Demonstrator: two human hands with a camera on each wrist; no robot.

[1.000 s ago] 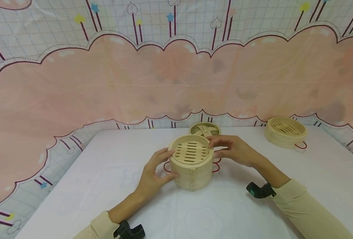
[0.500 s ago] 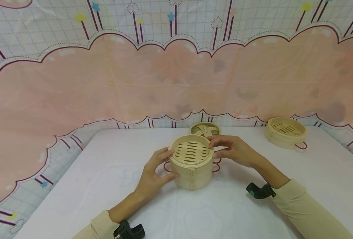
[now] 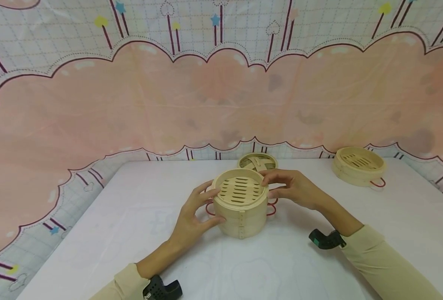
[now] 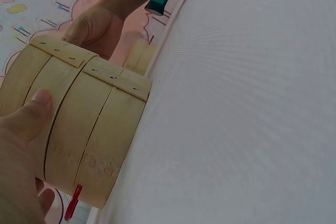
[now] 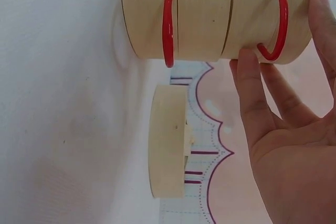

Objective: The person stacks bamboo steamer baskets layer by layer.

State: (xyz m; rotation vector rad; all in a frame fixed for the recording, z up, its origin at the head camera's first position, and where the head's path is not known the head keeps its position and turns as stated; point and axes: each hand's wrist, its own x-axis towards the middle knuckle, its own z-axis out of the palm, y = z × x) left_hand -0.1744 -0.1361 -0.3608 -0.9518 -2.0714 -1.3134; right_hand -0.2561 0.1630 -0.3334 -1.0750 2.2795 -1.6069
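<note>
Holding: both hands grip the stacked bamboo steamer (image 3: 240,204) at the middle of the bench (image 3: 139,216).
Left hand (image 3: 191,216): fingers curled on the steamer's left wall, thumb pressed low on its side.
Right hand (image 3: 296,189): fingertips pinching the top rim on the right.
Change: almost nothing since a second ago; the hands and stack have not moved, so the grip looks only settled.
Lid (image 3: 257,161): just behind the steamer.
Spare tray (image 3: 358,166): well apart, right of the steamer.
</note>
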